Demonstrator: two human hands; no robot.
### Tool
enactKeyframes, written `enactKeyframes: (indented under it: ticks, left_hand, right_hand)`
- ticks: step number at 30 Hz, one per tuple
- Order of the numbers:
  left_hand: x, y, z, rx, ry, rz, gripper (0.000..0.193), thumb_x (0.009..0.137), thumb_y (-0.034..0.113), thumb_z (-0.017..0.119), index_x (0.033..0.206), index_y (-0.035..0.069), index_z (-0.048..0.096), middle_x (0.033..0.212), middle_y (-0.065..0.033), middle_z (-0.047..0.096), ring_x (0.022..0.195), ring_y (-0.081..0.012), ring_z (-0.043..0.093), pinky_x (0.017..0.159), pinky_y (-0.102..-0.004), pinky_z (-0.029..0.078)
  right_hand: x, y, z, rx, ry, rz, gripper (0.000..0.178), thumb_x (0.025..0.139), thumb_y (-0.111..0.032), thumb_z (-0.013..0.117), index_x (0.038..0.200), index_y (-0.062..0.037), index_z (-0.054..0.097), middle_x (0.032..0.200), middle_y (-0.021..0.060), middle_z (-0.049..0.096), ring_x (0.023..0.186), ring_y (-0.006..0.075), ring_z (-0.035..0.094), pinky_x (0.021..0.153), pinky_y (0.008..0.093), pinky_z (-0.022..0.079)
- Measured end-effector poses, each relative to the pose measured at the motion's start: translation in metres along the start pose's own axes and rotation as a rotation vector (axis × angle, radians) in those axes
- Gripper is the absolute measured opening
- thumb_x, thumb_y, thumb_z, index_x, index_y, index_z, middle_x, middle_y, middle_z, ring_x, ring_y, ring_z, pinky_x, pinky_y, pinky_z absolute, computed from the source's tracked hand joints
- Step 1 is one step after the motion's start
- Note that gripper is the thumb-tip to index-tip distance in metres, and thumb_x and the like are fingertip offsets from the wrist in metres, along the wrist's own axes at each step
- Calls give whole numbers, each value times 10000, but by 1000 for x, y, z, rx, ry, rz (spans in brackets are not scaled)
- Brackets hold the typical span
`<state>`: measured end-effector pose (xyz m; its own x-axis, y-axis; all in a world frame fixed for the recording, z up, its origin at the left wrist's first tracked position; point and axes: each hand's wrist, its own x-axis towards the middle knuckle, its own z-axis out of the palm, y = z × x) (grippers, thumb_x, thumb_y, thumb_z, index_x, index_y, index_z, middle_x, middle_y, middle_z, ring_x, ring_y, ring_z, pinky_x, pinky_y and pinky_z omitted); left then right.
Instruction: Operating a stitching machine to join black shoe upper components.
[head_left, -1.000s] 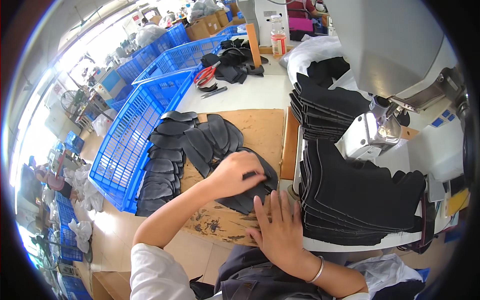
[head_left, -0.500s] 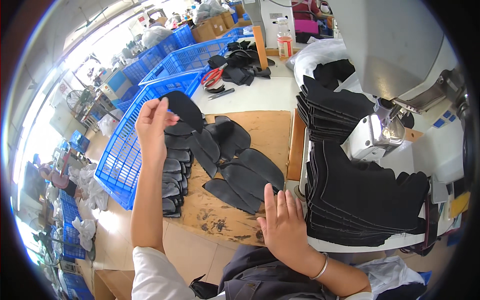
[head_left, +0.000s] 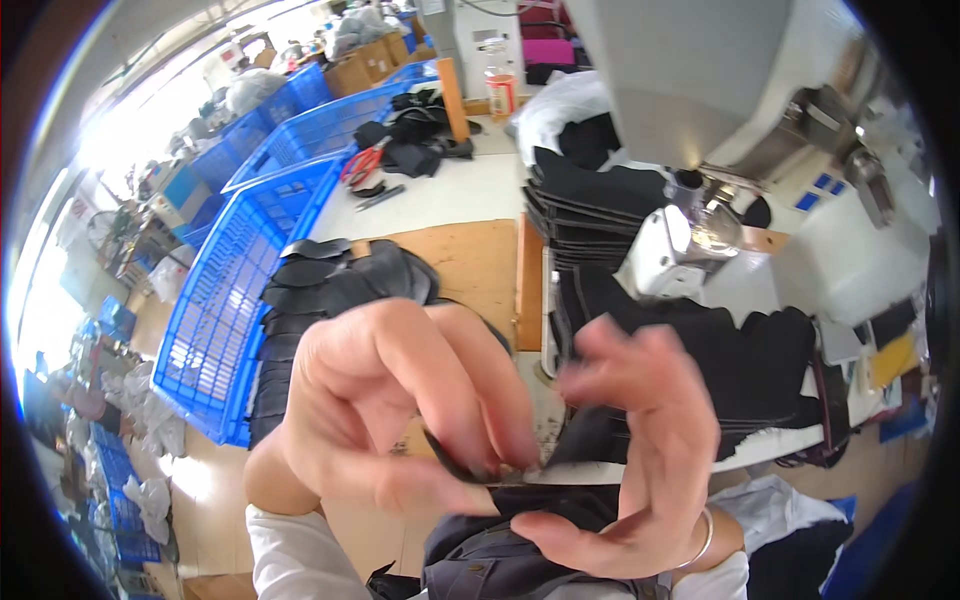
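My left hand [head_left: 390, 400] is raised close in front of me, its fingers curled and pinched. A dark curved edge of a black fabric piece [head_left: 447, 458] shows between its fingers and thumb; most of that piece is hidden. To its right my right hand [head_left: 660, 445] is lifted, smeared by motion, with thumb and fingers wide apart. Behind my left hand, black rounded pieces [head_left: 385, 272] lie on a brown board [head_left: 470, 250]. More overlapping pieces run in a row [head_left: 283, 330] along the board's left side.
A blue plastic basket [head_left: 215, 350] stands to the left. Red-handled scissors [head_left: 364, 163] and black scraps [head_left: 415, 125] lie at the back near a bottle [head_left: 498, 85]. Stacked black panels [head_left: 700, 365] sit at the right beside a machine head [head_left: 665, 250].
My left hand has come down and toward me from beside the basket. My right hand has lifted off the board's edge, and its fingers have curved. The view has shifted.
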<state>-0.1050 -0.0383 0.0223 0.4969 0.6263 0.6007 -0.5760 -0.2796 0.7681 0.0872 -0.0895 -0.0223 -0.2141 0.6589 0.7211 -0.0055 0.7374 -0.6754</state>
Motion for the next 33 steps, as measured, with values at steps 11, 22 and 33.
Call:
enactKeyframes:
  ticks: [11, 22, 33]
  left_hand:
    - [25, -45, 2, 1093, -6, 80, 300, 744, 5, 706, 988, 3, 530, 1094, -186, 599, 861, -195, 622, 779, -288, 489]
    - [77, -95, 21, 1053, -686, -660, 421, 799, 387, 759, 845, -13, 635, 752, -117, 626, 660, -242, 583, 636, -333, 459]
    - [69, -110, 26, 1047, -469, -507, 406, 804, 365, 745, 842, -21, 627, 657, -167, 586, 583, -313, 578, 559, -360, 436]
  right_hand:
    - [4, -16, -111, -220, -120, 621, 188, 802, -52, 730, 918, 35, 609, 720, 73, 546, 641, 113, 518, 613, 214, 414]
    - [24, 8, -145, -299, -596, 699, 282, 812, -108, 708, 1050, 14, 617, 789, 108, 650, 720, 181, 646, 657, 300, 496]
    - [18, 11, -146, -290, -467, 1062, 251, 799, -141, 762, 920, 26, 619, 687, 37, 606, 586, 63, 555, 528, 237, 461]
